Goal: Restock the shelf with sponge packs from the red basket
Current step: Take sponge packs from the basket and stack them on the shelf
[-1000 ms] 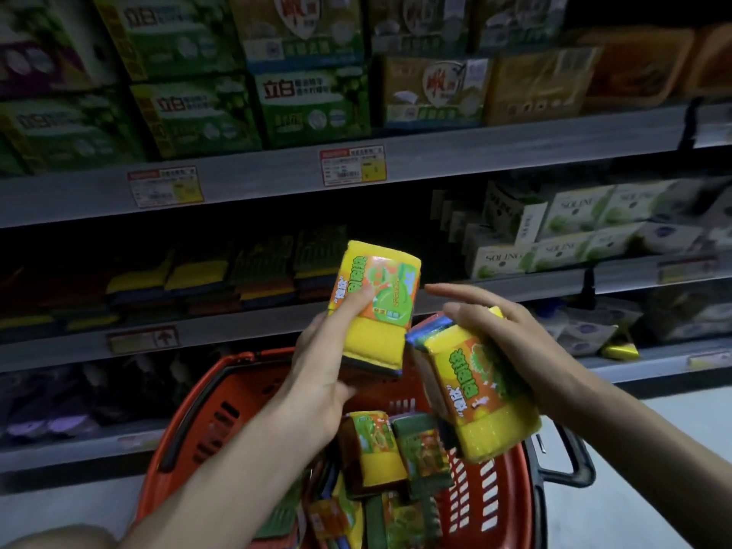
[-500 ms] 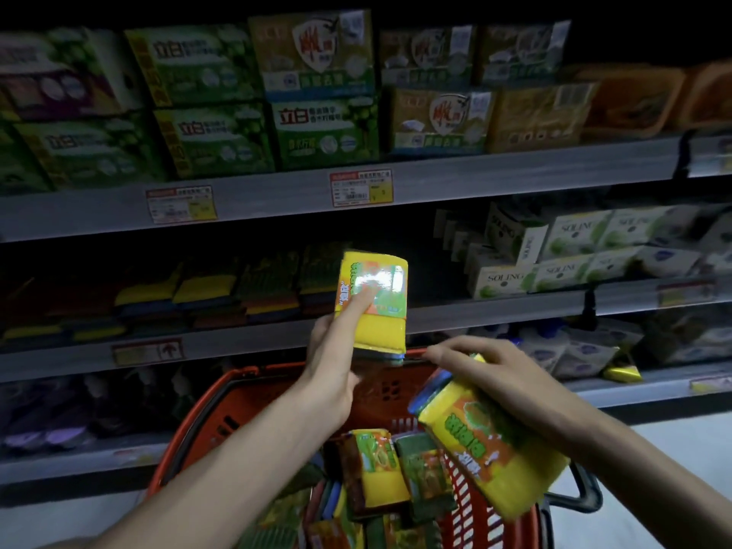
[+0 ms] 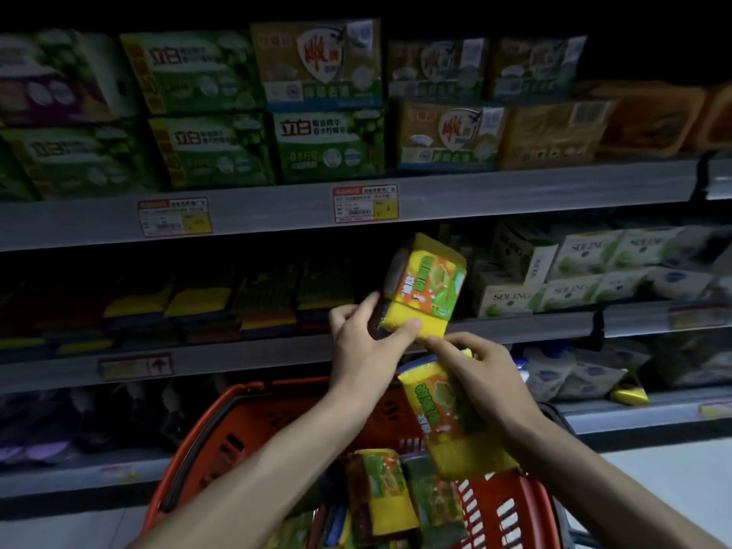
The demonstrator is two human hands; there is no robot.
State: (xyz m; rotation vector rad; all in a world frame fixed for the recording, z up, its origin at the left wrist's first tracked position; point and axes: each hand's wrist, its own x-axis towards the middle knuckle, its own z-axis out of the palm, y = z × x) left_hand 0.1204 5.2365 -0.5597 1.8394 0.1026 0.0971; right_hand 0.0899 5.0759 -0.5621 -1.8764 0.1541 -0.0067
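Dim, underexposed aisle; soft blur, bowed edges.

Hands: 2, left hand [image 3: 364,346] and right hand [image 3: 489,376], one sponge pack in each.
Sponge packs held: 2, upper sponge pack [image 3: 427,287] at 12 o'clock of the hands, lower sponge pack [image 3: 447,422] at 5 o'clock.
Sponge packs in basket: 2 plainly seen, yellow pack [image 3: 380,493] and green pack [image 3: 433,505]; others beneath, uncountable.
Red basket [image 3: 222,441]: 1, at 6 o'clock.
Shelf rails [image 3: 515,192]: 3.
Price tags on top rail: 2, left tag [image 3: 174,216] and right tag [image 3: 365,204].
White boxes [image 3: 586,267]: several at 2 o'clock, count unclear.
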